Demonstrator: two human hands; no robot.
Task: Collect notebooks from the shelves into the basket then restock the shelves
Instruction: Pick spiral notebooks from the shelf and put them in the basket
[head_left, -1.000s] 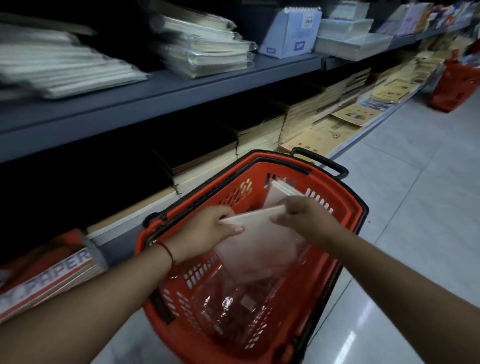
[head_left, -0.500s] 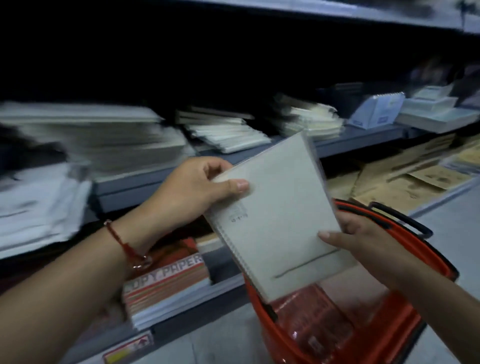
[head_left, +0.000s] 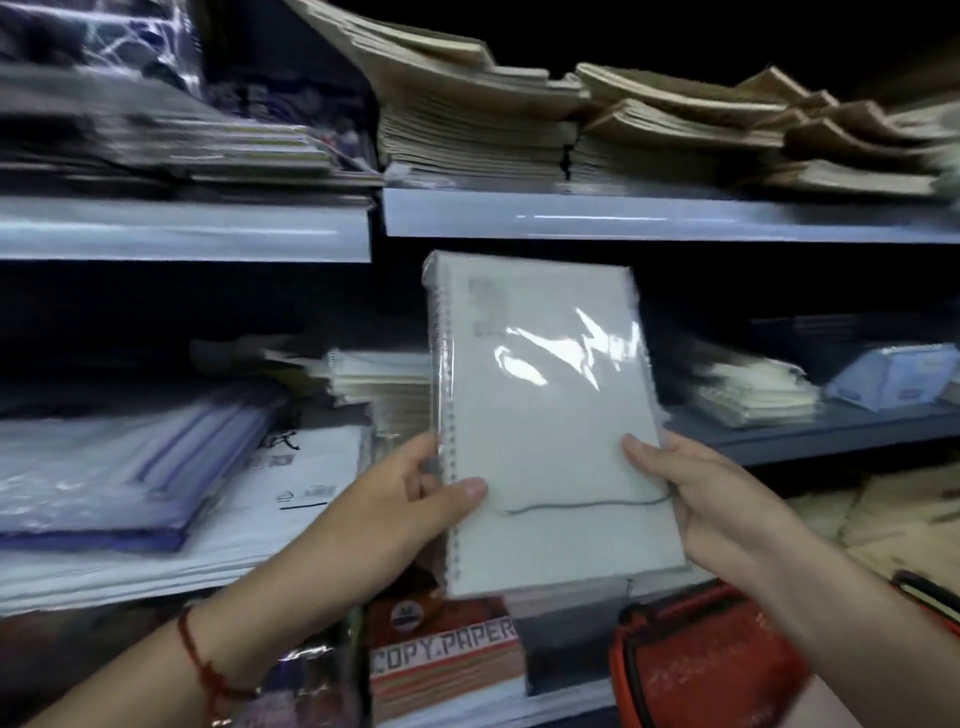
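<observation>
A white spiral notebook (head_left: 540, 415) in clear plastic wrap stands upright in front of the middle shelf (head_left: 810, 434). My left hand (head_left: 400, 509) grips its lower spiral edge, thumb across the cover. My right hand (head_left: 722, 509) holds the lower right edge, thumb on the front. The red basket (head_left: 696, 670) shows at the bottom right, below the notebook, with its black handle at the far right. Behind the notebook lies a stack of similar wrapped spiral notebooks (head_left: 379, 384).
The upper shelf (head_left: 623, 218) carries stacks of brown-edged notebooks (head_left: 478, 130). Large flat white and blue packs (head_left: 130, 467) fill the middle shelf at left. A copy paper ream (head_left: 447, 660) lies on the bottom shelf. A small white box (head_left: 888, 374) sits at right.
Both hands lifted the notebook out of the basket and raised it upright before the middle shelf. My view swung up from the basket to the shelves.
</observation>
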